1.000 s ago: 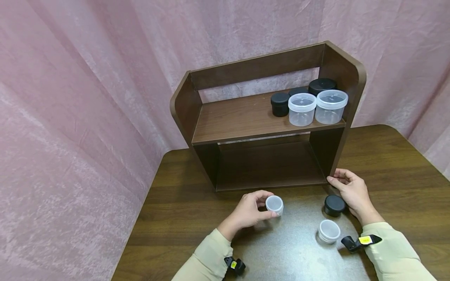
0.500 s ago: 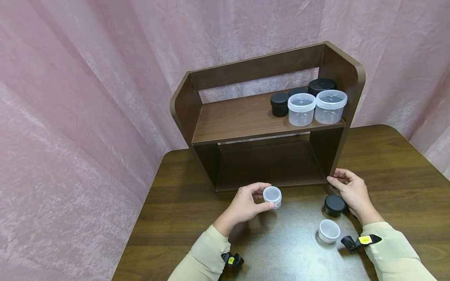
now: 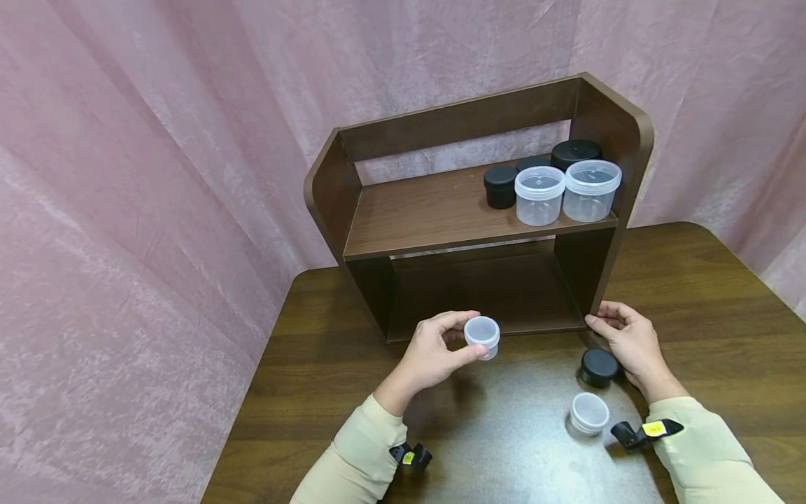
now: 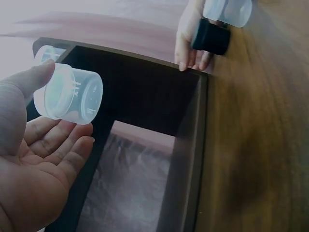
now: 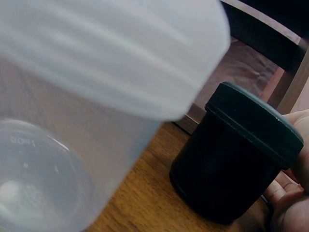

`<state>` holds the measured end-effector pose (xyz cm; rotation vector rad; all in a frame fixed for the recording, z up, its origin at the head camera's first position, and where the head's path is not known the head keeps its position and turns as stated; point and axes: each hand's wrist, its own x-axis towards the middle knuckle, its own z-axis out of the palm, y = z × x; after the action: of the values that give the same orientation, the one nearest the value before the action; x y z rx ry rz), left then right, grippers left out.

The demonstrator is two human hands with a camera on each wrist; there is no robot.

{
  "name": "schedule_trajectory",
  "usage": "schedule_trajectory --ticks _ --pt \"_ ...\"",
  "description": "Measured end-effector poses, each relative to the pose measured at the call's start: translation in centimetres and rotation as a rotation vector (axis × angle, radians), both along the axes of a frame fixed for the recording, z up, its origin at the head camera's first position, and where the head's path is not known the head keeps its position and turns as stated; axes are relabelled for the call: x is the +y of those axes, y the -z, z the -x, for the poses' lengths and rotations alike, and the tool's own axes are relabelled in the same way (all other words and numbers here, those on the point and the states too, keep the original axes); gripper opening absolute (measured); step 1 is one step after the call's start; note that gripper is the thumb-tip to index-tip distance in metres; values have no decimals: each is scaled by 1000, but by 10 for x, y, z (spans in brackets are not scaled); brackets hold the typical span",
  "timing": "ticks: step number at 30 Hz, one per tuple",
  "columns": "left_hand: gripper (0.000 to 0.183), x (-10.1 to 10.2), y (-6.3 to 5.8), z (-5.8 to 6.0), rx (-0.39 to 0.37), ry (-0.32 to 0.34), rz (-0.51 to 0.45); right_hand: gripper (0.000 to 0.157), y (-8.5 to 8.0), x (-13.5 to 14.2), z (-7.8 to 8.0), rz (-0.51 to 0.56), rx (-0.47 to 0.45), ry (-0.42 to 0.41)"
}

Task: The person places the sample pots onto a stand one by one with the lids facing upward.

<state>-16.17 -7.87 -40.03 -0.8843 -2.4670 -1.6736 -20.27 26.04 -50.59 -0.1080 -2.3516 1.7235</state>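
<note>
My left hand point(image 3: 434, 353) grips a small clear plastic jar point(image 3: 482, 339) with a frosted lid, thumb on the near side and fingers on the far side. It is raised above the table, in front of the shelf's lower opening; the left wrist view shows the jar point(image 4: 72, 94) from its base side. My right hand point(image 3: 630, 346) rests at the front lower right corner of the brown shelf point(image 3: 409, 241), fingertips touching the side panel. Just left of that hand stands a small black jar point(image 3: 599, 367), and nearer is another clear jar point(image 3: 589, 414), large in the right wrist view.
On the shelf's upper board, at the right, stand two larger clear jars point(image 3: 539, 199) and several black jars point(image 3: 500, 187). The lower compartment point(image 3: 478, 290) opens toward me. A pink curtain point(image 3: 157, 210) hangs behind the wooden table point(image 3: 302, 392).
My left hand has lifted the small clear jar up and slightly left, toward the shelf. The right hand and the other jars stay in place.
</note>
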Motion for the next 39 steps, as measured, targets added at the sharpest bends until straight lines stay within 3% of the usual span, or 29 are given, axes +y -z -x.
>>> schedule_trajectory --ticks 5,19,25,27,34,39 --pt "45 3 -34 -14 30 -12 -15 40 0 0 0 0 -5 -1" --pt "46 3 -71 -8 139 -3 -59 46 0 1 -1 -17 -11 -2" --pt "47 5 -91 -6 144 -8 -85 46 0 1 0 -13 -8 -3" --pt "48 5 -95 -5 150 -10 -88 47 1 1 0 -15 -7 -3" --pt "50 0 -87 18 196 -21 -112 48 0 1 0 -18 -13 -10" --pt "47 -2 -94 27 234 -40 -114 46 0 1 -1 -17 -12 -7"
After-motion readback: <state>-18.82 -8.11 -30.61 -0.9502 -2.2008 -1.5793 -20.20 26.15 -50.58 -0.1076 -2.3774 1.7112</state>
